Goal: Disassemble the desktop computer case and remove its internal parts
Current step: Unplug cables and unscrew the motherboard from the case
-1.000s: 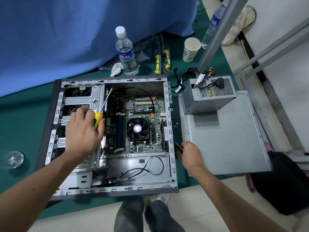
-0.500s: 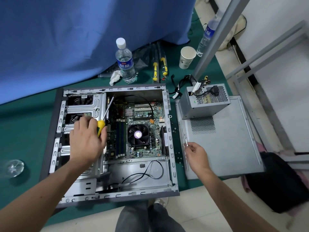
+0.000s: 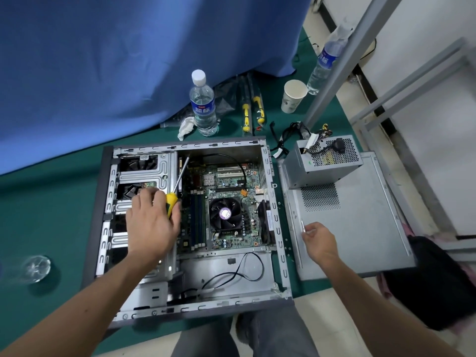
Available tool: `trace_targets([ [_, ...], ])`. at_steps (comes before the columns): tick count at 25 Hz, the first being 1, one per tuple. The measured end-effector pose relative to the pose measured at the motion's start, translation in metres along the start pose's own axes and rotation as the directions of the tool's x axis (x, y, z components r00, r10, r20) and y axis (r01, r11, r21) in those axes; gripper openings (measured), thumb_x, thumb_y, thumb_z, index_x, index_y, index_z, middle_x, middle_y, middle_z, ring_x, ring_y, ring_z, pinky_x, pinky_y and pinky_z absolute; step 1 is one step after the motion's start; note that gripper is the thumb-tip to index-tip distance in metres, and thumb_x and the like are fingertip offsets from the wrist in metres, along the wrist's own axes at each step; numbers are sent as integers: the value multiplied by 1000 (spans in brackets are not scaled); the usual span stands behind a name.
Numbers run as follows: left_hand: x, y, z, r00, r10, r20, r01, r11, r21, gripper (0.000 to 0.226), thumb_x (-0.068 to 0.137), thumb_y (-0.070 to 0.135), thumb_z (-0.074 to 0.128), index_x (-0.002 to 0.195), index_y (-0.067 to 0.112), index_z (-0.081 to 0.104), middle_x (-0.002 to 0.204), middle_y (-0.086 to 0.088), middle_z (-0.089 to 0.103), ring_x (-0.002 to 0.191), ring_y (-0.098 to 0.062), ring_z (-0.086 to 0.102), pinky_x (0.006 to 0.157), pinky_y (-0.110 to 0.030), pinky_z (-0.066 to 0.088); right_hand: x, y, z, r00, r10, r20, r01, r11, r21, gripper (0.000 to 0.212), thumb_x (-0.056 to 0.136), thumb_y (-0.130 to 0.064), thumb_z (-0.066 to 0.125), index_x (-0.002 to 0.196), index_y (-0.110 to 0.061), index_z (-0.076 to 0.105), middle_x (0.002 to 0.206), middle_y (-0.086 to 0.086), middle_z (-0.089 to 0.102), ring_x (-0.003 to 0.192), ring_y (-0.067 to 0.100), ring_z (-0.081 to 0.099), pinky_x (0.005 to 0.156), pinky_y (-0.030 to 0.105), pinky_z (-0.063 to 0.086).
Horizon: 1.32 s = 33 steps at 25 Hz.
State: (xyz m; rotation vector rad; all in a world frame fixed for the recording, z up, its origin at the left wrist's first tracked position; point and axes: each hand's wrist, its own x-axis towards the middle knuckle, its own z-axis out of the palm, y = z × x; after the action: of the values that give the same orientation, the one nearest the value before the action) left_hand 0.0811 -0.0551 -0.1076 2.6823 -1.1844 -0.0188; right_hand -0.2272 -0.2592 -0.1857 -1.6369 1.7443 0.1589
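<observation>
computer case (image 3: 101,217) lies on its side on the green mat (image 3: 51,202), open face up. side panel (image 3: 360,228) is off, flat to the right of the case, with the power supply (image 3: 322,168) standing on its far end. motherboard (image 3: 226,202) and cooler fan (image 3: 224,213) are in the case.

left hand (image 3: 152,222) is closed around the yellow handle of a screwdriver (image 3: 172,199); the shaft runs up along the edge of the drive cage (image 3: 144,171), and i cannot tell whether the tip sits in a screw. right hand (image 3: 319,240) hovers at the near left edge of the side panel, fingertips pinched on something small and thin, probably a screw or bit; too small to tell.

judgement: step in hand looks like setting a loose piece aside before the next screw. to do it well: put small parts down on the flat panel, away from its edge, so they do not roll onto the mat. keep the screwdriver shaft clear of the memory sticks (image 3: 198,217) just beside it. seat the tip square before turning.
</observation>
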Motion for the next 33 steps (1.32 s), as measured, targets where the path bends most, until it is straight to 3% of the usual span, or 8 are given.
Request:
trace_targets([
  [4, 0, 0, -1, 1000, -21, 9, 22, 1000, -13, 41, 95, 44, 37, 92, 6, 51, 112, -18, 51, 94, -33, 46, 74, -46, 44, -2, -7, -6, 1000, -11, -23, 11, 1000, 12, 18, 95, -15, 61, 111, -6, 64, 109, 12, 69, 95, 26, 62, 88, 31, 49],
  [13, -6, 6, -8, 983, -184, -7, 177, 955, -238, 29, 98, 27, 54, 99, -2, 58, 118, -21, 52, 109, -34, 46, 90, -47, 41, -42, -102, -62, 974, -197, -113, 226, 879, 421, 17, 97, -15, 55, 112, -12, 63, 99, 0, 66, 94, 19, 64, 87, 37, 55],
  [15, -15, 7, -11, 965, -263, -1, 254, 932, -258, 32, 97, 27, 53, 102, -4, 58, 121, -22, 49, 111, -34, 43, 93, -47, 40, -57, -124, -63, 941, -315, -125, 339, 879, 336, 25, 98, -21, 55, 123, -16, 57, 107, -2, 63, 100, 17, 62, 84, 29, 52],
  [18, -23, 5, -14, 936, -353, 10, 341, 897, -283, 33, 96, 23, 54, 107, -9, 56, 123, -25, 48, 110, -36, 42, 95, -45, 37, -75, -143, -43, 903, -429, 4, 424, 896, 133, 59, 99, -36, 52, 150, -21, 29, 144, 7, 40, 128, 24, 47, 108, 46, 40],
  [22, -20, -1, -21, 924, -380, 48, 377, 881, -286, 35, 95, 19, 56, 109, -13, 55, 122, -27, 48, 112, -37, 42, 97, -43, 35, -81, -149, -11, 863, -500, 72, 505, 854, -121, 75, 99, -41, 48, 157, -27, 3, 155, 5, 21, 143, 26, 27, 117, 47, 26],
  [26, -20, -7, -24, 934, -355, 46, 355, 903, -240, 35, 93, 18, 61, 107, -14, 54, 119, -29, 49, 109, -40, 44, 93, -46, 38, -67, -151, 3, 856, -517, -10, 505, 840, -196, 75, 99, -35, 50, 156, -27, 2, 148, 5, 31, 134, 25, 36, 113, 44, 35],
  [29, -19, -6, -26, 921, -377, 99, 390, 895, -219, 36, 92, 22, 63, 106, -10, 52, 120, -28, 48, 108, -39, 44, 89, -47, 39, -59, -154, 11, 854, -509, -107, 479, 850, -218, 69, 99, -35, 47, 155, -29, 6, 134, 5, 38, 113, 20, 47, 95, 43, 50],
  [33, -16, 0, -31, 906, -411, 105, 424, 883, -199, 44, 91, 31, 64, 117, -2, 49, 130, -25, 44, 119, -37, 41, 95, -51, 39, -55, -154, 18, 848, -497, -184, 454, 860, -233, 60, 99, -34, 42, 152, -33, 13, 112, 0, 42, 91, 14, 48, 78, 38, 54],
])
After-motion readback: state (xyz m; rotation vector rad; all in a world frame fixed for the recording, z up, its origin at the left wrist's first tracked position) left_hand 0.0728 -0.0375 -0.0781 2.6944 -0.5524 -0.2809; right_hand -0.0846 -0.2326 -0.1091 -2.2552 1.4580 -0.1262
